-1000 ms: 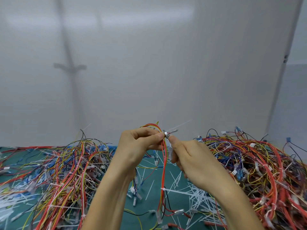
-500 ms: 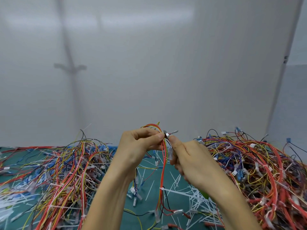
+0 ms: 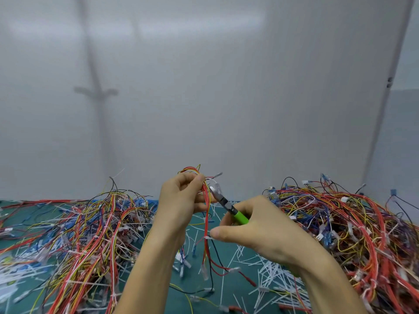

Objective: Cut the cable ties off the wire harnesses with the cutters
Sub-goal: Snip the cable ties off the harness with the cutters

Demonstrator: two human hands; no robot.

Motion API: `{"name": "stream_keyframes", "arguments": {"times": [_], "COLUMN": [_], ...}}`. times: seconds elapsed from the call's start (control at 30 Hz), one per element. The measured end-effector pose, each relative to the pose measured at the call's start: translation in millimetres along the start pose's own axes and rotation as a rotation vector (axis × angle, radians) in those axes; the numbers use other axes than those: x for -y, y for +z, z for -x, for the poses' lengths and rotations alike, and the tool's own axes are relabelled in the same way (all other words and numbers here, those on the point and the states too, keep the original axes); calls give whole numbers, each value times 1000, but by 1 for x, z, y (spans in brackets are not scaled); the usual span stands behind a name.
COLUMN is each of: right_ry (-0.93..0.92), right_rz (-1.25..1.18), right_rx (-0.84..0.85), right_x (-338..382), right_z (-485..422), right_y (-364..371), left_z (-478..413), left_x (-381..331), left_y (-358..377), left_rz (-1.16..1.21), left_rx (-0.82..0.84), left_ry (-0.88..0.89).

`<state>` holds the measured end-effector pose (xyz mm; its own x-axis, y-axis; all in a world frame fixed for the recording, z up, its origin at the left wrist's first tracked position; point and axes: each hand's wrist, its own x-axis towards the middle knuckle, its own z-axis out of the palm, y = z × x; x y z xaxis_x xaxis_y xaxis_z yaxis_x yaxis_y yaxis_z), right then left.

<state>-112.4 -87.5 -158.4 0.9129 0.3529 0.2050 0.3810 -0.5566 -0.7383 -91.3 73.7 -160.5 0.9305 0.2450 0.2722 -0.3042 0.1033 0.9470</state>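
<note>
My left hand point(image 3: 181, 200) grips the top of a red and yellow wire harness point(image 3: 206, 223) that hangs down to the green mat. My right hand point(image 3: 260, 230) holds the green-handled cutters point(image 3: 229, 207), whose metal jaws point up-left toward the wires just under my left fingers. My right thumb tip touches a white cable tie point(image 3: 209, 238) lower on the harness. I cannot tell whether the jaws are around anything.
A large tangle of harnesses point(image 3: 90, 234) lies on the left of the green mat point(image 3: 226, 288) and another pile point(image 3: 351, 227) on the right. Cut white ties point(image 3: 269, 275) litter the mat between them. A white wall stands right behind.
My right hand has dropped down and to the right away from the harness top, and the cutters now show in it. My thumb has come to the lower tie. My left hand has stayed put.
</note>
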Motion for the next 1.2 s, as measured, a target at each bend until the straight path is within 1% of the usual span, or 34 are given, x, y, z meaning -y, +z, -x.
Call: {"name": "stream_keyframes", "arguments": {"times": [0.1, 0.23, 0.3, 0.4, 0.47, 0.53, 0.67, 0.8, 1.0, 1.13, 1.2], "right_ry": [-4, -32, -52, -41, -25, -20, -19, -38, -50, -66, -60], "right_rz": [-38, -41, -4, 4, -33, -73, -171, -184, -218, -322, -369], "right_rx": [4, 66, 15, -123, -238, -310, -386, -394, -444, -487, -475], "right_x": [0, 1, 0, -3, -6, -8, -12, -15, -13, -12, -13], "right_z": [0, 3, 1, -4, -6, -8, -10, -10, -12, -13, -12], "right_y": [-4, -10, -9, -4, -2, -2, -6, -8, -4, -4, -6], "left_z": [-3, -3, -2, -2, 0, 1, 2, 2, 1, 1, 1], "left_x": [1, 1, 1, 1, 0, -1, 2, 5, 4, 0, -2], "left_y": [-1, -2, -1, -1, 0, 1, 2, -1, -4, -4, -5], "left_rz": [45, 91, 48, -18, 18, 105, 169, 144, 35, -40, -26], "left_rx": [0, 20, 54, 138, 246, 333, 439, 502, 440, 345, 268], "left_ry": [-8, -31, -62, -135, -183, -224, -261, -220, -61, 12, 36]}}
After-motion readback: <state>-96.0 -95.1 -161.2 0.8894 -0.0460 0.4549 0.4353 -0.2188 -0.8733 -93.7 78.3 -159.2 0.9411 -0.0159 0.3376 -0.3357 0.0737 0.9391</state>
